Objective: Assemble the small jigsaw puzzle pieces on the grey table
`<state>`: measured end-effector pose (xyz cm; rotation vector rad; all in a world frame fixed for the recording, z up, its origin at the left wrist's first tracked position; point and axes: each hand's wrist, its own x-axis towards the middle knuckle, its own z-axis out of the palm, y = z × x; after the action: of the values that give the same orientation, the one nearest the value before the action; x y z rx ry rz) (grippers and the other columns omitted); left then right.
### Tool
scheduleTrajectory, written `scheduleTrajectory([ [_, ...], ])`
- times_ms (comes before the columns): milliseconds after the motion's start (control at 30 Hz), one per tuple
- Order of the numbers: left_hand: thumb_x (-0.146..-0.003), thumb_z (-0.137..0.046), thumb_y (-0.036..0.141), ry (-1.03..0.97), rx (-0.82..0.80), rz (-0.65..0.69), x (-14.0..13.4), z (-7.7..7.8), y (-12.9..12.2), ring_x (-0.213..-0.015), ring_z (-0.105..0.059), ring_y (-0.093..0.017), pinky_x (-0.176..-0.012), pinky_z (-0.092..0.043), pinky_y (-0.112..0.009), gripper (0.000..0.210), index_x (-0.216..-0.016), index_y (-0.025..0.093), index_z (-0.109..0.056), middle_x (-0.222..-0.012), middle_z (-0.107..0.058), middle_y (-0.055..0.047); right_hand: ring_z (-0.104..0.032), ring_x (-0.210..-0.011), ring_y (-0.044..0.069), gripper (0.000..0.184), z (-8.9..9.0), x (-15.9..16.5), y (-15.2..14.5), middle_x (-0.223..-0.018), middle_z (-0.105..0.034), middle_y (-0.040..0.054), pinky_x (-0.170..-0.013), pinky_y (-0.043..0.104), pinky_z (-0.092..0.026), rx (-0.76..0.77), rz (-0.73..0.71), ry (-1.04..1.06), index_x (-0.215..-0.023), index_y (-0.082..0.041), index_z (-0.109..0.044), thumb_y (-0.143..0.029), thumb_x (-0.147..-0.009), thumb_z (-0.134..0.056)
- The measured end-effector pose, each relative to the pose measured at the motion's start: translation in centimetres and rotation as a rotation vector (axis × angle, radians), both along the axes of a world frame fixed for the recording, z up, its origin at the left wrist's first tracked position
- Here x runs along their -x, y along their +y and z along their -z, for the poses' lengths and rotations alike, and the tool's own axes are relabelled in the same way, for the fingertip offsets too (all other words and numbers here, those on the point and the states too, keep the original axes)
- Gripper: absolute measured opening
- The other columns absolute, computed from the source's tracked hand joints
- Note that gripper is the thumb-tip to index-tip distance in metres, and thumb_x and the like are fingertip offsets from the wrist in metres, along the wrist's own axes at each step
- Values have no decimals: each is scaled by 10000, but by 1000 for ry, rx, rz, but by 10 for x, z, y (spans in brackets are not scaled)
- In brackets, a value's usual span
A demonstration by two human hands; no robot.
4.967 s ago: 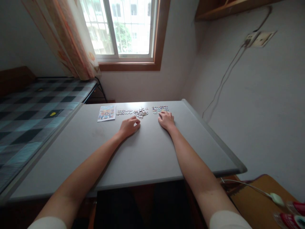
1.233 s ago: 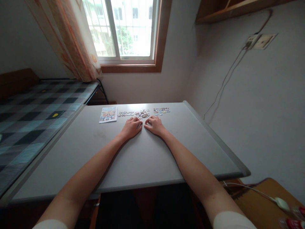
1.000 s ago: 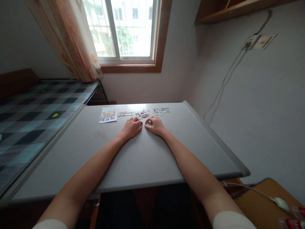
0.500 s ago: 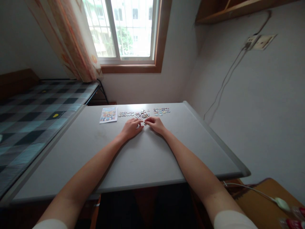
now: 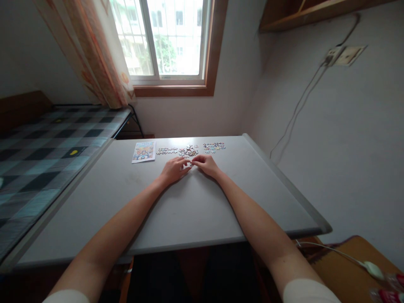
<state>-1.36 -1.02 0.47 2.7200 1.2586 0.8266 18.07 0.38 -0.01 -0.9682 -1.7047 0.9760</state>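
Note:
Over the grey-white table, my left hand (image 5: 175, 169) and my right hand (image 5: 206, 165) meet fingertip to fingertip. Between them is a small jigsaw puzzle piece (image 5: 191, 164); the thumb and forefinger of my right hand pinch it from the right. My left thumb and forefinger close around its left side. Just beyond the hands lies a loose heap of puzzle pieces (image 5: 188, 151). One spread group of pieces (image 5: 167, 151) is to its left, another group of pieces (image 5: 214, 147) to its right. A printed picture sheet (image 5: 144, 152) lies flat at the far left.
The table (image 5: 176, 214) carries both forearms. A bed with a checked cover (image 5: 63, 139) adjoins its left side. Beyond the far edge is a window (image 5: 170, 42) with a curtain (image 5: 101, 54). On the right are a wall socket with a cord (image 5: 339, 56) and a low brown stool (image 5: 350, 261).
My left fingertips have moved slightly right and closed in on the puzzle piece. The piece has shifted a little left, and my right hand stays nearly in place.

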Motion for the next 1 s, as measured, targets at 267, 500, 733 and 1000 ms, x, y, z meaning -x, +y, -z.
scheduleTrajectory([
  [267, -830, -556, 335, -13, 2, 0, -1, -2, -3, -762, -578, -145, -701, -446, -268, 248, -1041, 239, -646, -851, -646, -16, -628, -697, 155, 195, -1, -1, -1, -738, -697, 47, -698, 289, -496, 18, -1, 9, -757, -148, -691, -327, -680, -687],
  [500, -847, -538, 338, -17, 6, 8, 0, -1, -2, -758, -581, -142, -714, -450, -269, 240, -1034, 238, -649, -859, -643, -20, -627, -703, 152, 188, 1, -1, 1, -741, -697, 42, -704, 281, -492, 3, -14, -32, -764, -146, -694, -320, -697, -673],
  [733, -876, -500, 332, -7, 2, -58, -1, -2, -2, -765, -574, -147, -710, -446, -274, 236, -1022, 242, -661, -883, -644, -27, -581, -641, 113, 262, 4, 0, 0, -784, -679, 45, -608, 236, -471, -15, 41, -127, -950, -133, -690, -253, -736, -599],
  [1000, -868, -496, 314, -15, 16, -99, 0, 1, 1, -786, -566, -157, -722, -453, -280, 250, -1032, 242, -669, -871, -648, -28, -549, -639, 97, 271, 6, 2, -2, -784, -649, 29, -634, 231, -471, -115, 45, -241, -982, -142, -677, -183, -723, -607],
])
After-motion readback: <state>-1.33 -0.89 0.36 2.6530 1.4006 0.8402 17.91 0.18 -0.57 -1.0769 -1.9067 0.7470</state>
